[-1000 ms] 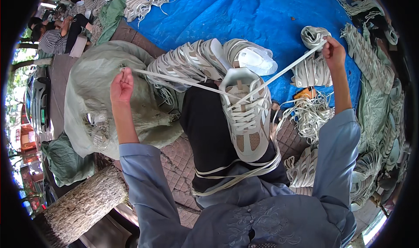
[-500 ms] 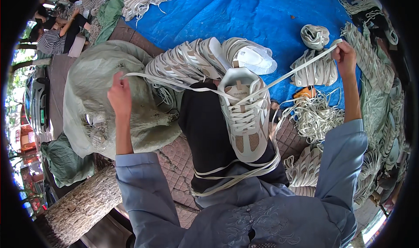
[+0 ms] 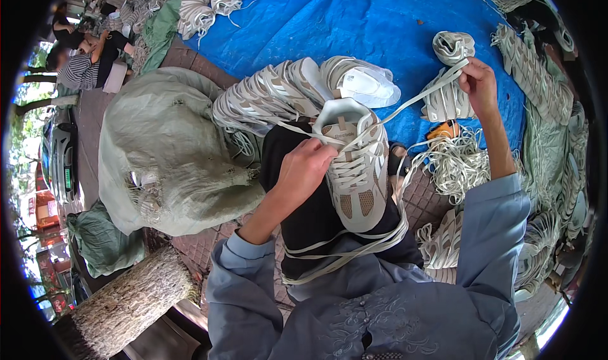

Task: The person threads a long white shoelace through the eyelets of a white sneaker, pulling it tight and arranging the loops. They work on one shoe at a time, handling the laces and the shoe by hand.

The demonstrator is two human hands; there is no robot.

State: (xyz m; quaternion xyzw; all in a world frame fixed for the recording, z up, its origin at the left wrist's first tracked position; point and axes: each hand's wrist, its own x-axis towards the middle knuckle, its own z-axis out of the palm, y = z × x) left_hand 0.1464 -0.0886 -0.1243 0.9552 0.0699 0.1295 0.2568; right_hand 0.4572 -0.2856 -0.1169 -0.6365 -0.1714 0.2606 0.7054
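A white and beige sneaker [image 3: 362, 211] lies on my lap, its toe toward me and its laces crisscrossed. My left hand [image 3: 306, 168] is at the left side of the lacing, thumb and fingers closed on the shoelace; the pinch itself is partly hidden. Out to the right, my right hand [image 3: 479, 84] grips the far end of a flat white shoelace [image 3: 411, 101], stretched from the shoe's upper eyelets. The lace's other length trails left, over a row of stacked sneakers [image 3: 259, 97]. A bundle of loose laces [image 3: 348, 253] lies across my thighs.
A blue tarp [image 3: 291, 18] spreads ahead. Tangled white laces [image 3: 459, 167] and an orange object [image 3: 443, 130] lie right of my knees. A big pale sack [image 3: 171, 151] and a log [image 3: 133, 303] are at left. More sneakers [image 3: 532, 75] line the right; people sit far left.
My left hand has come in from far left to the shoe's lacing, leaving the left lace slack. My right hand has moved slightly left, still holding its lace end.
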